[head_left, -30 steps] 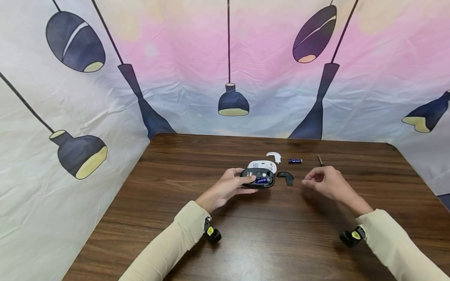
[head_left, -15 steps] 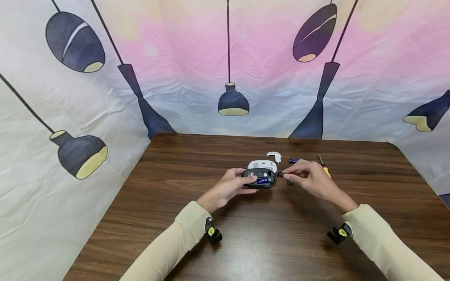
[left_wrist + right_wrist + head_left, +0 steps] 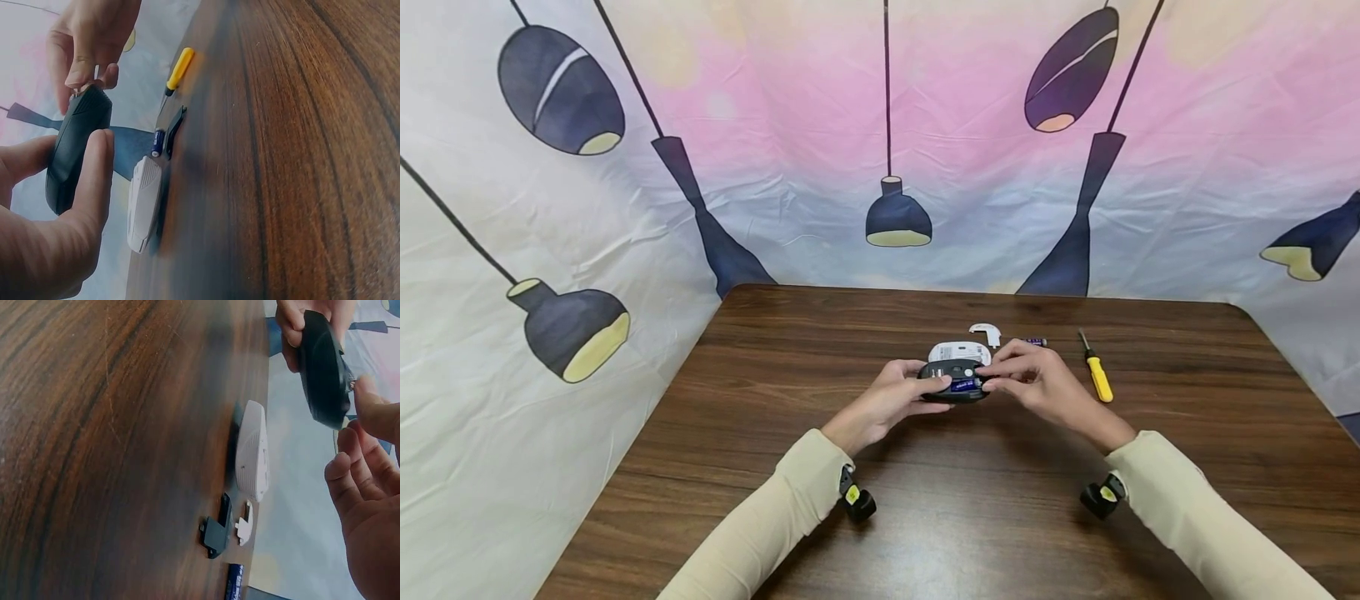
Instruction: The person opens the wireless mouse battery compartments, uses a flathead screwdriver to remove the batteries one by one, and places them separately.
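Observation:
In the head view my left hand (image 3: 891,393) grips a black computer mouse (image 3: 934,388), underside up, thumb across it. A blue battery (image 3: 965,386) lies in its uncovered compartment. My right hand (image 3: 1043,385) has its thumb and index fingertips at the mouse's right end, by the battery. In the right wrist view the right thumb (image 3: 374,406) overlaps a small metal part there; I cannot tell whether the fingers pinch anything. A white mouse (image 3: 958,352) lies upside down just behind. The black battery cover (image 3: 215,534) is on the table, hidden by my right hand in the head view.
On the brown wooden table (image 3: 865,508) a white battery cover (image 3: 987,332) lies behind the white mouse. A second blue battery (image 3: 1037,342) is partly hidden behind my right hand. The yellow-handled screwdriver (image 3: 1100,382) lies further right. A printed cloth (image 3: 820,225) hangs behind the table.
My right hand has moved left from beside the screwdriver, over the black cover, to the black mouse's right end. The screwdriver's handle has come into sight. My left hand barely shifted.

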Demonstrator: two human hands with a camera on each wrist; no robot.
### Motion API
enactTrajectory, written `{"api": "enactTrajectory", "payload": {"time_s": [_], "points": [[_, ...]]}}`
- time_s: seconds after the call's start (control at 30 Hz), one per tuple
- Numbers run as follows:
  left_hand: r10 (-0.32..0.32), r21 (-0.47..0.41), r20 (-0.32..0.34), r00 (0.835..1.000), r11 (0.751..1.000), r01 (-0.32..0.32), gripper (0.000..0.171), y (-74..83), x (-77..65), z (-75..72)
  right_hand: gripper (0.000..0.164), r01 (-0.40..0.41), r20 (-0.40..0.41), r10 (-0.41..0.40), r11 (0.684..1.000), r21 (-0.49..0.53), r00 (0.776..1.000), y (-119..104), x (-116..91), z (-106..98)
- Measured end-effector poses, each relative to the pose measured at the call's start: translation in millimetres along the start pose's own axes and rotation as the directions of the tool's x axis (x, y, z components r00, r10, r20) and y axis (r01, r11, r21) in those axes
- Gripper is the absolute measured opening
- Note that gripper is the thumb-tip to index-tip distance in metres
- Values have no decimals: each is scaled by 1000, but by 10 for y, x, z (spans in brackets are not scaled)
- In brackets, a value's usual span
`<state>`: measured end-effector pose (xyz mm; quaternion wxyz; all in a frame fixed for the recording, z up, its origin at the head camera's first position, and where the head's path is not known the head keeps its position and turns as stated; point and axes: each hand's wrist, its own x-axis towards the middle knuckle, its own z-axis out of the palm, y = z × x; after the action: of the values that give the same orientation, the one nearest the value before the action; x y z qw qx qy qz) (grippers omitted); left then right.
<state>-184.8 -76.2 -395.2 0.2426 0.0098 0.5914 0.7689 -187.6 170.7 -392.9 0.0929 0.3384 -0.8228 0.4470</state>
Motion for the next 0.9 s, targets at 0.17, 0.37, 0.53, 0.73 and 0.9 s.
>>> {"api": "enactTrajectory", "payload": {"time_s": [0.17, 0.37, 0.53, 0.73, 0.9], "points": [[-8, 11, 14, 1000, 1000, 8, 48, 0, -2, 7, 20, 48, 18, -49, 998, 32, 999, 21, 30, 34], [-17, 33, 29, 999, 999, 16, 46, 8, -4, -7, 18, 47, 21, -48, 997, 57, 999, 40, 37, 69], [-30, 48, 27, 999, 998, 28, 47, 13, -8, -15, 16, 30, 17, -31, 998, 64, 999, 55, 28, 102], [-35, 49, 21, 999, 998, 34, 46, 3, -6, -18, 15, 76, -13, -75, 995, 58, 997, 70, 24, 143], [-31, 51, 14, 999, 998, 30, 43, -1, -2, -19, 16, 86, -11, -85, 995, 48, 996, 67, 26, 155]]}}
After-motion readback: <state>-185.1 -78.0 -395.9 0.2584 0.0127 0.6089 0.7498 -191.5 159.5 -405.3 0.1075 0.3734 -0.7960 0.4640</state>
